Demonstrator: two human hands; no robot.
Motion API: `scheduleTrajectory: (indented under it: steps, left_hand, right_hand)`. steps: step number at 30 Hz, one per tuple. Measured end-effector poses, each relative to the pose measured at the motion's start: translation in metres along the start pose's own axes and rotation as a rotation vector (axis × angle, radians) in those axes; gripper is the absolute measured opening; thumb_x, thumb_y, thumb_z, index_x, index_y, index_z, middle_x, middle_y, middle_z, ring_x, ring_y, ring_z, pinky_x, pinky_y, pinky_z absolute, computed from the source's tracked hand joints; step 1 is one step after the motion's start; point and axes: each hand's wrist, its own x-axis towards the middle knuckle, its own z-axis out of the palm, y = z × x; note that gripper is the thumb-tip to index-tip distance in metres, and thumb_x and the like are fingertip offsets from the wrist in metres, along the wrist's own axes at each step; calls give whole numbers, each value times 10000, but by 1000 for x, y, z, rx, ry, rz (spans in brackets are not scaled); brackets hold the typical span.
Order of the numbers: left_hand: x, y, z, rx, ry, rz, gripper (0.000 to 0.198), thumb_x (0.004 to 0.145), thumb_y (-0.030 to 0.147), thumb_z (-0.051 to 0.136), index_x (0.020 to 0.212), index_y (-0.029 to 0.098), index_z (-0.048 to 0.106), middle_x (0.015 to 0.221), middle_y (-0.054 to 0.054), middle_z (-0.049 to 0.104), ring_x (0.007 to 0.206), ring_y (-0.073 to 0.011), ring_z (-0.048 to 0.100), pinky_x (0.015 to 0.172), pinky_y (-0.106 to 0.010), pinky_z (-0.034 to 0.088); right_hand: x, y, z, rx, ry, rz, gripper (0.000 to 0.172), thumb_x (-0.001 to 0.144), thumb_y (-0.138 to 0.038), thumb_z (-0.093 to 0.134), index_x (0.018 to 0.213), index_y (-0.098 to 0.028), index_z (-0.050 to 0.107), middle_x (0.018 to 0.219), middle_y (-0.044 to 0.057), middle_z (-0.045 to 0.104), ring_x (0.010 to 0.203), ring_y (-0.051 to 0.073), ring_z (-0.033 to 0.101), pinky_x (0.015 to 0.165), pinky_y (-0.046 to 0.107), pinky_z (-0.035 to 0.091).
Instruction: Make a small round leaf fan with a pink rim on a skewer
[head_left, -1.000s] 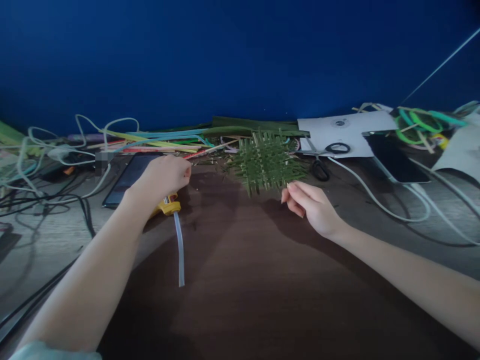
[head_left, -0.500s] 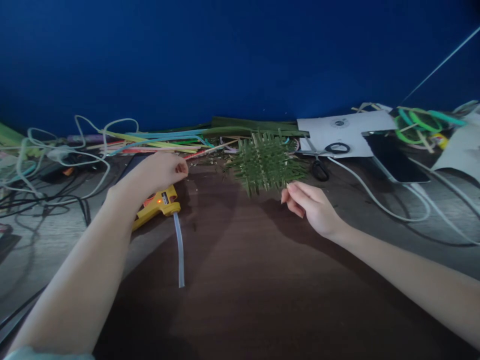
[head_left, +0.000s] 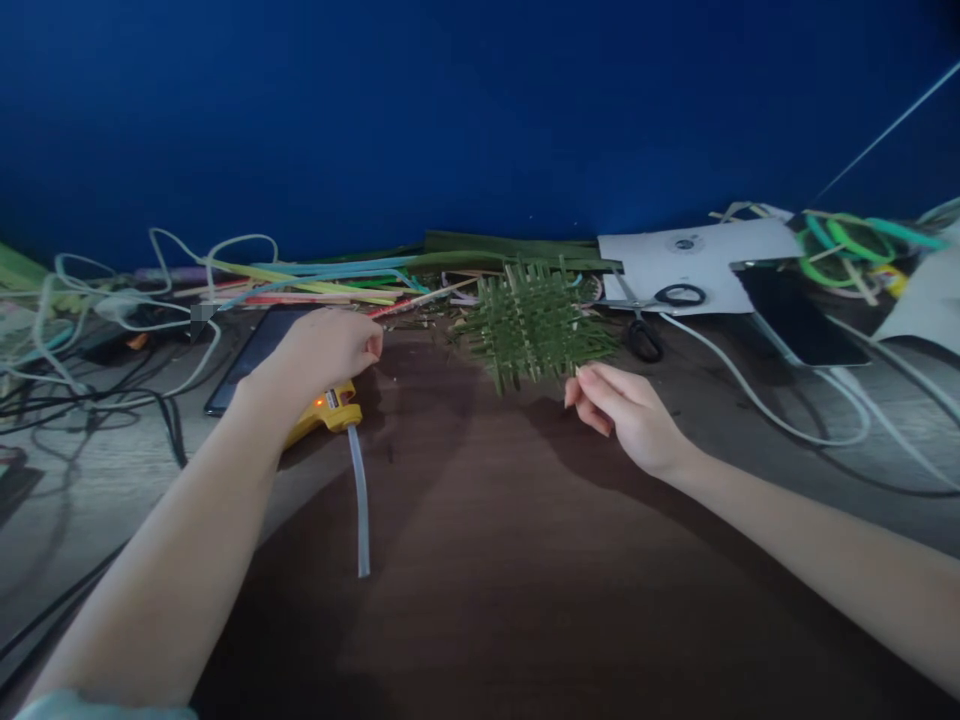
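My right hand (head_left: 626,410) pinches the lower right corner of a small woven mat of green leaf strips (head_left: 532,320), its strip ends sticking out raggedly all round. The mat is held raised, tilted toward me. To the left, my left hand (head_left: 334,345) is closed, fingers curled down; whatever is in them, if anything, is hidden. Right under that hand lies a yellow glue gun (head_left: 341,410), partly covered by my wrist, with an orange light lit. A long clear glue stick (head_left: 360,510) juts from its back end toward me.
Behind are coloured strips (head_left: 322,285), long green leaves (head_left: 510,248) and a blue wall (head_left: 480,110). Black-handled scissors (head_left: 645,338) lie near white paper (head_left: 682,255) and a phone (head_left: 806,315) with a white cable. A tablet (head_left: 255,350) and tangled cables (head_left: 112,310) are left.
My left hand has shifted slightly right and down, uncovering more of the tablet and covering more of the glue gun. My right hand and the mat are nearly still.
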Motion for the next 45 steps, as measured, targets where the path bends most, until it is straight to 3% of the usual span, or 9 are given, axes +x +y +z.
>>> scheduleTrajectory:
  steps: [8,17,26,34,45]
  left_hand:
    - [1,-3,6,-40,30,47,177,649,186,447,728,179,605,750,-63,634,727,-228,574,611,-289,344]
    - [-3,-6,-1,-94,19,94,187,736,225,436,809,160,595,813,-55,647,743,-185,561,628,-264,361]
    - [4,-16,4,-151,-33,33,190,728,244,469,822,197,628,855,-42,669,779,-208,603,652,-275,396]
    - [4,-10,5,-91,-9,53,144,731,248,461,752,205,596,795,-40,657,751,-206,589,607,-269,360]
    - [4,-9,8,-3,13,157,171,776,168,412,768,180,582,784,-41,645,721,-183,573,664,-274,330]
  right_hand:
    - [0,-1,1,-6,6,6,341,919,-376,371,692,-176,529,423,-61,376,433,81,345,487,239,285]
    - [0,-2,0,-17,12,5,352,914,-398,375,688,-177,532,425,-55,382,433,87,351,485,244,292]
    - [0,0,0,-11,7,1,355,914,-408,374,694,-177,531,427,-56,379,432,88,350,481,247,292]
    - [0,-1,1,-18,2,8,355,916,-405,370,697,-176,528,431,-57,378,433,86,341,483,242,291]
    - [-1,-2,0,-13,6,32,355,912,-422,370,695,-189,527,439,-53,373,440,88,340,485,239,297]
